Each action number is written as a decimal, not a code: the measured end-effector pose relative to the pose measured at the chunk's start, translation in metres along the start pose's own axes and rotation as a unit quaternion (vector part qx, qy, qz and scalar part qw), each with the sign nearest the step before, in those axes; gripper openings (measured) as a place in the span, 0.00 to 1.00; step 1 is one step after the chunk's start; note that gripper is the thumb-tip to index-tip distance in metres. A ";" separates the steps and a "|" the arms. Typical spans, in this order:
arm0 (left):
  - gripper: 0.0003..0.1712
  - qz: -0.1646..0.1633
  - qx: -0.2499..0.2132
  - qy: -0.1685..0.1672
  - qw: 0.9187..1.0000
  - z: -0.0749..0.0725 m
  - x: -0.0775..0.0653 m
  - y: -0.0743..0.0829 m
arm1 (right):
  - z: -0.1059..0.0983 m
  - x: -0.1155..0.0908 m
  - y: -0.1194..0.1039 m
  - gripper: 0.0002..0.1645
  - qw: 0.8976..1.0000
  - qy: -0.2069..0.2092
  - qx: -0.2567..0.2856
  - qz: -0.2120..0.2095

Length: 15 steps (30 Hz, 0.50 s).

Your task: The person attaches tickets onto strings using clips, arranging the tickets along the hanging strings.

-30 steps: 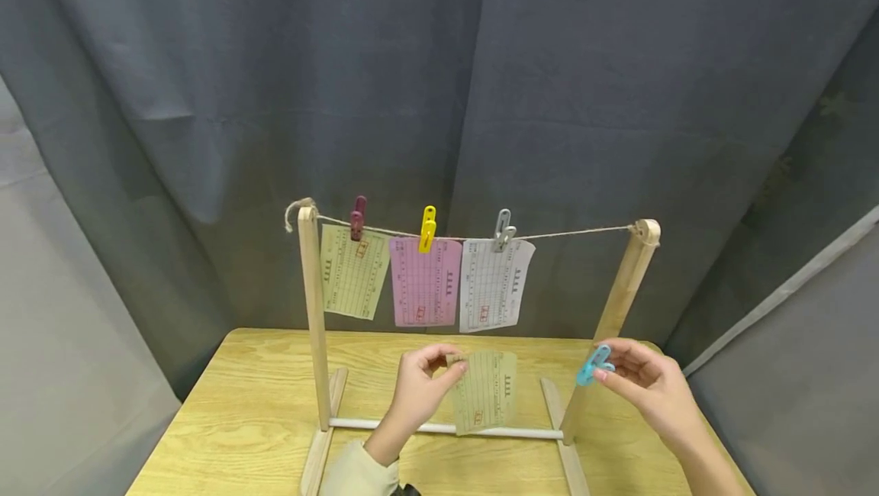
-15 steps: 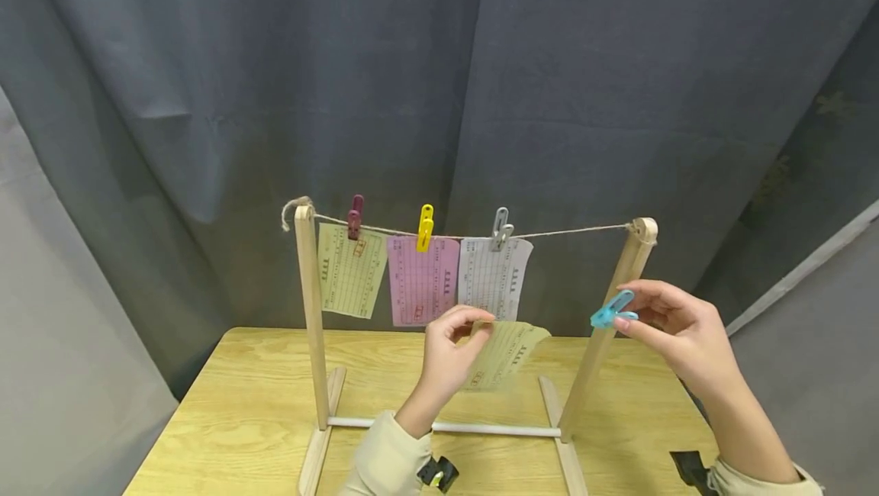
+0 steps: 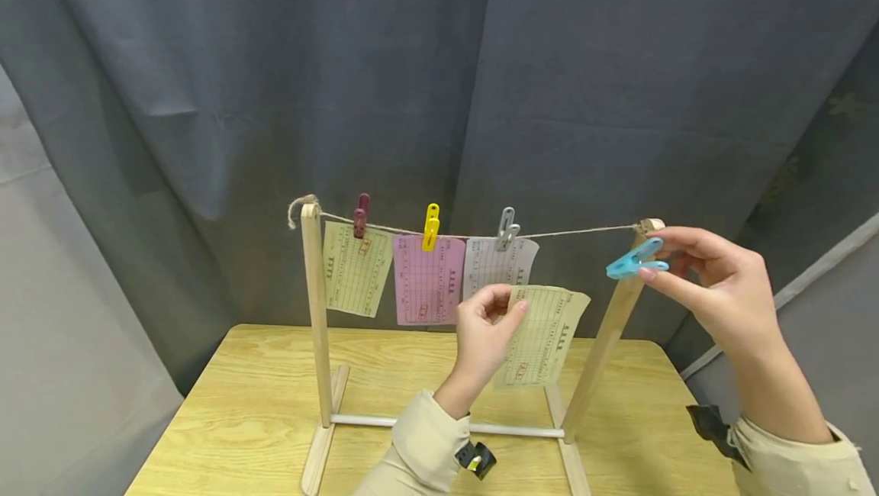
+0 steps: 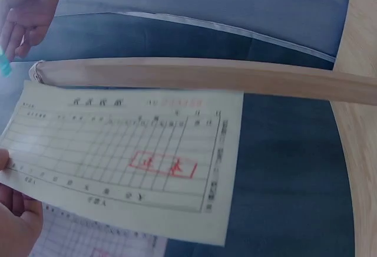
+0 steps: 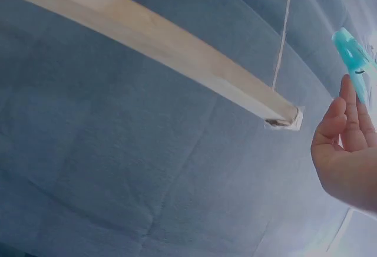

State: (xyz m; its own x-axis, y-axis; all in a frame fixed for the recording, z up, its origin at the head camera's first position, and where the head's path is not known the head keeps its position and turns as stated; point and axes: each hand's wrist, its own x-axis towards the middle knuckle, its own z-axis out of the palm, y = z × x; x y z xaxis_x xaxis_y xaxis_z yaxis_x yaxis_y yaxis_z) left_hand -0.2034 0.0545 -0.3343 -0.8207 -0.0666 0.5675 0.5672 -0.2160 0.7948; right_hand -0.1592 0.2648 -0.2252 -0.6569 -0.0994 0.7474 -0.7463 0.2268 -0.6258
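My left hand (image 3: 484, 332) pinches a pale yellow-green printed slip (image 3: 545, 336) by its upper left edge, and the slip hangs below the string line (image 3: 584, 232), overlapping part of the white slip (image 3: 497, 259) in the head view. Red stamped marks show on the held slip (image 4: 129, 157) in the left wrist view. Between thumb and fingers, my right hand (image 3: 721, 290) holds a light blue clothespin (image 3: 635, 259) by its handles, just in front of the top of the right post. The same clothespin (image 5: 352, 53) shows at the right edge of the right wrist view.
A wooden stand with a left post (image 3: 314, 313) and right post (image 3: 607, 351) rises from the wood-grain table (image 3: 233, 404). Maroon (image 3: 360, 217), yellow (image 3: 430, 227) and grey (image 3: 507, 230) clothespins hold yellow-green (image 3: 357, 267), pink (image 3: 427, 282) and white slips on the line. Grey curtains (image 3: 343, 84) hang behind.
My left hand has risen and moved right with the slip, from near the crossbar to just under the line. My right hand has lifted the blue clothespin up and rightward to about line height.
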 end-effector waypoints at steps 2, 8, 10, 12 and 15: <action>0.05 0.008 0.004 0.009 1.000 0.004 0.004 0.002 | -0.001 0.008 -0.001 0.22 1.000 0.003 0.010 -0.002; 0.05 0.015 0.003 0.016 1.000 0.014 0.011 0.022 | -0.004 0.028 -0.001 0.20 0.998 0.008 0.062 0.003; 0.05 0.016 0.002 0.013 1.000 0.017 0.012 0.032 | -0.005 0.032 0.000 0.19 0.996 0.007 0.086 0.008; 0.04 0.029 0.004 0.016 0.999 0.021 0.013 0.040 | -0.005 0.037 0.001 0.19 0.995 0.003 0.102 0.021; 0.05 0.044 0.010 0.022 0.999 0.026 0.016 0.043 | -0.006 0.045 0.003 0.17 0.993 -0.005 0.107 0.047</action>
State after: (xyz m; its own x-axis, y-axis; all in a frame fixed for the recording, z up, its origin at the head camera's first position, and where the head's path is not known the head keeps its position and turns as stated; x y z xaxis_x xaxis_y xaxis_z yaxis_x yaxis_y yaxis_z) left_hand -0.1900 0.0695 -0.2854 -0.7701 -0.1276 0.6251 0.6375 -0.1884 0.7470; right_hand -0.1907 0.2664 -0.1918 -0.7252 -0.0964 0.6818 -0.6865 0.0238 -0.7268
